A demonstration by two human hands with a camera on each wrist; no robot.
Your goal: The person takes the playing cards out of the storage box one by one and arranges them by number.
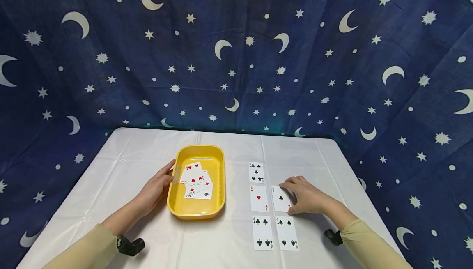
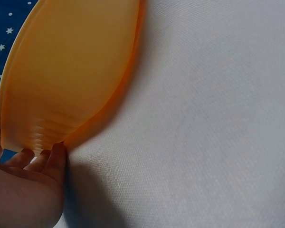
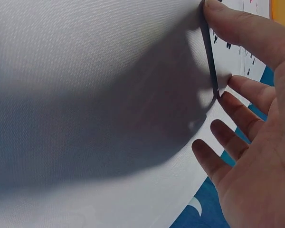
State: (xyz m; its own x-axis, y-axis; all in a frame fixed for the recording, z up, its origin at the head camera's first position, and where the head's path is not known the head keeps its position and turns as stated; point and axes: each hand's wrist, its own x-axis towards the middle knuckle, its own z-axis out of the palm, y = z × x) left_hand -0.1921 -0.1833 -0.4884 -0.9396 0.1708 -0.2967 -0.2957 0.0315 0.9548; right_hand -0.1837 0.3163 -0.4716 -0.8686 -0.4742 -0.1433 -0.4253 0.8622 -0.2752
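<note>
My left hand [image 1: 155, 189] holds the left side of a yellow tray [image 1: 196, 211], its fingers on the outer wall in the left wrist view. Inside the tray lie several face-up playing cards [image 1: 191, 172], overlapping, red suits mostly showing. With thumb and fingertips, my right hand [image 1: 309, 197] grips an ace of clubs [image 1: 279, 204] by its edges; the right wrist view shows that card nearly edge-on. Left of it is an ace of hearts [image 1: 255, 203]. A five of clubs [image 1: 253, 172] lies farther back, a four of clubs [image 1: 262, 233] and four of spades [image 1: 287, 233] nearer me.
A white cloth covers the table [image 1: 140, 154]. Behind it and at both sides hangs a dark blue curtain [image 1: 251, 109] with moons and stars. A black wrist device [image 1: 130, 246] sits at the left sleeve, and another [image 1: 333, 237] at the right.
</note>
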